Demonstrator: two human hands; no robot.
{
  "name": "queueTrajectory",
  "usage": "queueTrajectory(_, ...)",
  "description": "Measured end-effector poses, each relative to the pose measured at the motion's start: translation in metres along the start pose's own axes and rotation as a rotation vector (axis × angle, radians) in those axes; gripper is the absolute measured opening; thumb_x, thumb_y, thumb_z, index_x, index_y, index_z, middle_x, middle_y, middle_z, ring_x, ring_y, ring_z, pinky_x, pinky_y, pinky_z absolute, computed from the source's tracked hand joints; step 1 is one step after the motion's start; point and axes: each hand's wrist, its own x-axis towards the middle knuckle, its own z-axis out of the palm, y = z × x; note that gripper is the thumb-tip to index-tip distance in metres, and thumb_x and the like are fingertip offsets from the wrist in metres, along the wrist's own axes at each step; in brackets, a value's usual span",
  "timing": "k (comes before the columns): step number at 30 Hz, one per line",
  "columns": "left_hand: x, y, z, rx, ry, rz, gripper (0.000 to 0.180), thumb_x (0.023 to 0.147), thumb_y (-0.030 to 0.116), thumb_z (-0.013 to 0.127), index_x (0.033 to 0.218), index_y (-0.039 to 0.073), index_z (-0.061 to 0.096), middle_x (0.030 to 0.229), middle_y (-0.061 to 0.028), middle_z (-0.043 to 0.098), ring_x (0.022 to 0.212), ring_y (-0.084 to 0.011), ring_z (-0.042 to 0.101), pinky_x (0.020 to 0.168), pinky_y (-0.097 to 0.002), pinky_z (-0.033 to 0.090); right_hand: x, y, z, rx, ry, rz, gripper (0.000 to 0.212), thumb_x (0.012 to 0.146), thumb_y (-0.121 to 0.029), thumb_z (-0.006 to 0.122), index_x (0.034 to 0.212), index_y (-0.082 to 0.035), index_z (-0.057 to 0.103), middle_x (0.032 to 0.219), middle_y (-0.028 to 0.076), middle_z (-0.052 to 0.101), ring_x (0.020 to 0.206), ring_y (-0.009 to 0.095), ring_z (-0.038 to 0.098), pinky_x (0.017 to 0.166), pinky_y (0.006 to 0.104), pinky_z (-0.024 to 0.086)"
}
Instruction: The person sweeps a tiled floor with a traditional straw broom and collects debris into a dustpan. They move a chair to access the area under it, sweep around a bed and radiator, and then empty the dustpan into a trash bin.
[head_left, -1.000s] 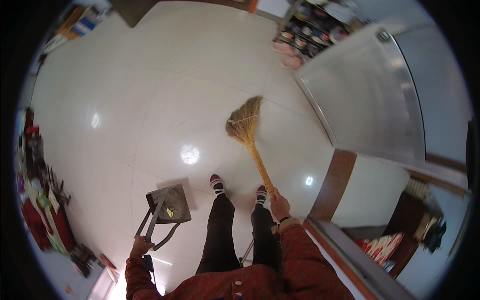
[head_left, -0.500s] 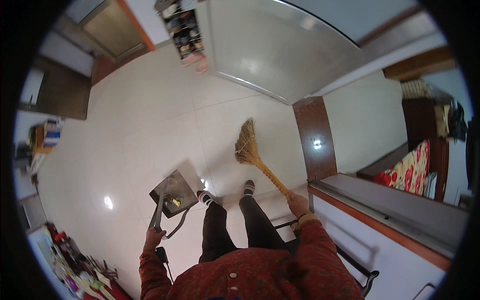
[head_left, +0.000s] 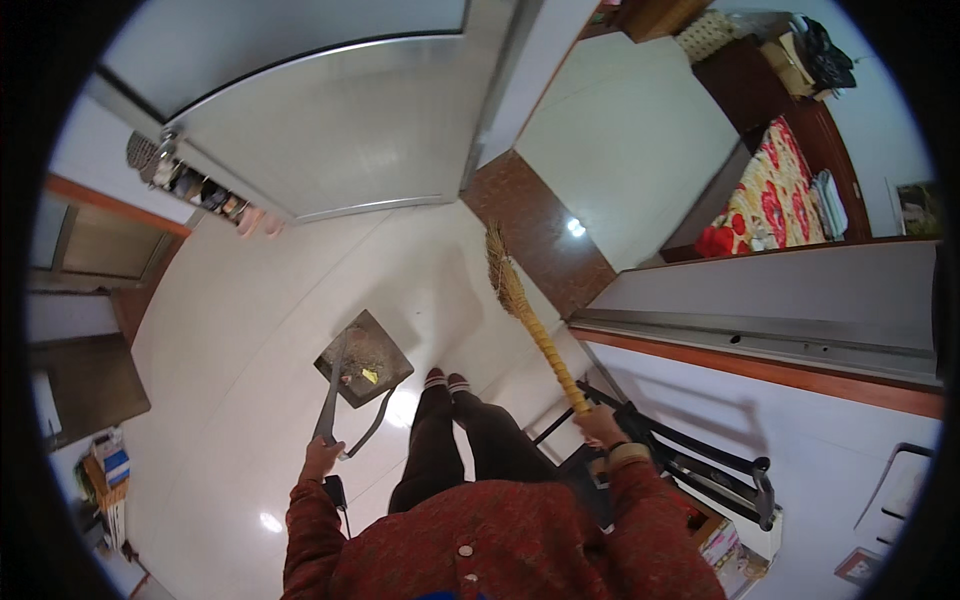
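My left hand [head_left: 322, 458] is wrapped round the handle of a square metal dustpan [head_left: 385, 338] at my left, in front of my feet. Some dark dirt and a small yellow scrap [head_left: 370, 376] lie in the pan. In my right hand [head_left: 602, 427] is the yellow-wrapped handle of a straw broom [head_left: 541, 338]. The broom's bristles point away from me, near the brown doorway strip [head_left: 545, 231]; whether they touch the floor I cannot tell.
An open metal door [head_left: 330, 130] stands ahead, with a shoe rack [head_left: 200, 190] beyond its left edge. Through the doorway at right is a bed with a red-flowered cover [head_left: 770, 200]. Close by my right arm is a black-framed chair [head_left: 690, 440]. Pale tiled floor [head_left: 230, 370] spreads to the left.
My view has turned to the right, toward the doorway. My feet have come together. The broom has swung closer to the doorway strip, and both hands keep their holds.
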Motion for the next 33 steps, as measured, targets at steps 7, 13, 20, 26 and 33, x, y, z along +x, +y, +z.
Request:
queueTrajectory(7,0.058,0.078,-0.018,0.087,-0.071,0.115,0.035,0.075,0.032,0.076,0.077,0.002,0.058,0.068,-0.0079,0.061,0.063,-0.0179,0.057,0.059,-0.0353,0.046,0.071,-0.010,0.029,-0.061,0.383,-0.024,0.033,0.074,-0.024,0.066,0.080,0.009,0.066,0.070,0.025,0.065,0.068,0.037,0.068,0.063,0.0434,0.055)
queueTrajectory(13,0.074,0.117,-0.024,0.135,-0.068,0.071,0.041,0.077,0.038,0.072,0.081,-0.002,0.062,0.073,-0.0131,0.064,0.068,-0.0222,0.061,0.064,-0.0378,0.049,0.192,-0.090,-0.047,0.061,0.762,-0.252,0.032,0.078,-0.022,0.067,0.096,0.004,0.058,0.084,0.025,0.065,0.081,0.041,0.064,0.068,0.0457,0.052)
queueTrajectory(20,0.118,0.133,-0.004,0.137,-0.022,0.008,0.042,0.077,0.037,0.073,0.078,-0.002,0.060,0.070,-0.0127,0.062,0.064,-0.0218,0.058,0.061,-0.0380,0.048,0.289,-0.138,-0.047,0.005,0.686,-0.099,0.042,0.085,-0.015,0.055,0.122,-0.001,0.042,0.095,0.029,0.064,0.091,0.047,0.061,0.079,0.0521,0.049)
queueTrajectory(26,0.131,0.130,0.012,0.069,-0.035,-0.031,0.032,0.079,0.030,0.074,0.072,0.003,0.059,0.064,-0.0073,0.061,0.059,-0.0173,0.057,0.057,-0.0356,0.046,0.255,-0.161,0.099,0.296,0.377,0.041,0.056,0.087,-0.016,0.051,0.137,-0.002,0.028,0.089,0.027,0.064,0.086,0.046,0.062,0.077,0.0513,0.049)
queueTrajectory(33,0.130,0.128,0.014,0.118,-0.013,-0.050,0.033,0.078,0.031,0.075,0.075,0.002,0.059,0.067,-0.0087,0.062,0.062,-0.0195,0.058,0.058,-0.0370,0.047,0.165,-0.207,0.091,0.408,0.140,0.011,0.051,0.089,-0.016,0.052,0.133,-0.004,0.031,0.072,0.017,0.061,0.048,0.028,0.060,0.038,0.0389,0.047)
